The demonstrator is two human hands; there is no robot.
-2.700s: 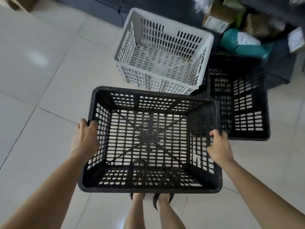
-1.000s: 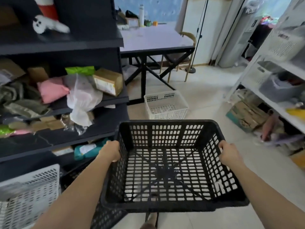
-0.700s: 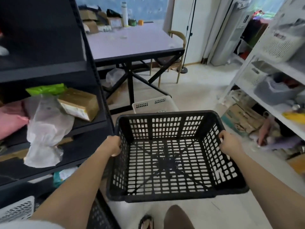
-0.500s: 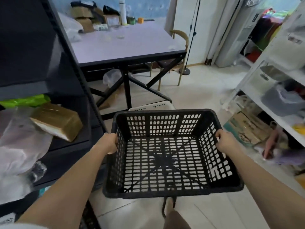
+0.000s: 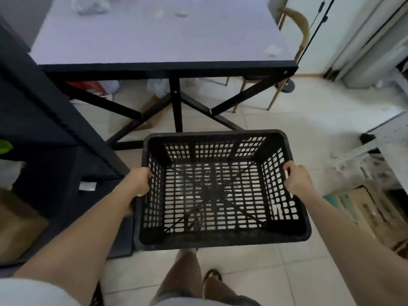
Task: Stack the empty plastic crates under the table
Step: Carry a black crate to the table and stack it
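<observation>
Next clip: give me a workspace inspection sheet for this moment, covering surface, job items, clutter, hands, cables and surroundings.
Surface: table with pale top and black cross-braced frame; a few small bits lie on it.
Job's things: one empty black crate, held level above the tiled floor, just short of the table.
Clutter: bags and flattened cardboard under the table; cardboard boxes on the floor at right.
Hands: left hand grips the crate's left rim; right hand grips the right rim.
Cables: a thin black cord or rod hangs at the table's far right corner; which it is cannot be told.
Surroundings: dark shelving at left, wooden chair behind the table, white rack at right.
</observation>
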